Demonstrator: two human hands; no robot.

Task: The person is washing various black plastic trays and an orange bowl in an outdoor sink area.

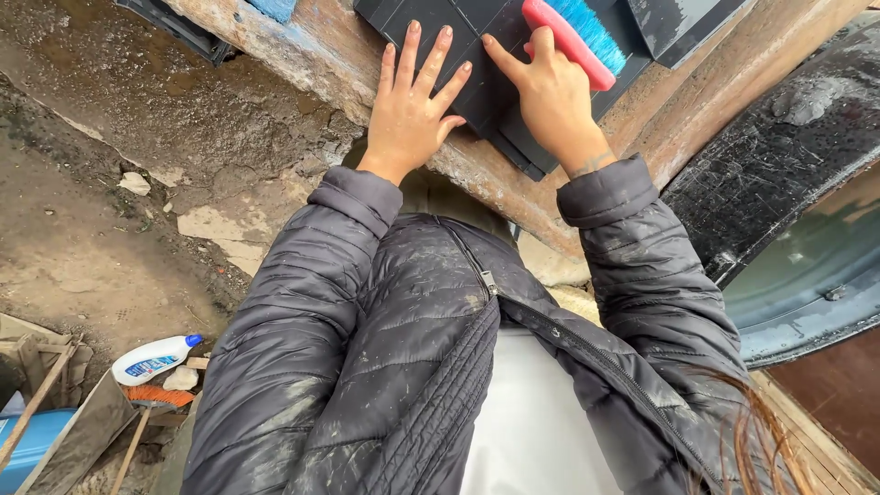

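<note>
My left hand (410, 115) presses flat, fingers spread, on the dark square tile (463, 69); my right hand (550, 96) clamps the pink blue-bristled scrubbing brush (573, 37), scrubbing apparently unfinished.

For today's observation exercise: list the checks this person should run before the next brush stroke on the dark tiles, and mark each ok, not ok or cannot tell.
1. Left hand lies flat on the dark tiles, steadying them: ok.
2. Right hand grips the pink brush, fingers wrapped round it: ok.
3. Blue bristles touching the tiles: cannot tell.
4. Tiles rest fully on the worn wooden beam: not ok, an edge overhangs.
5. Jacket sleeve clear of the tiles: ok.
</note>
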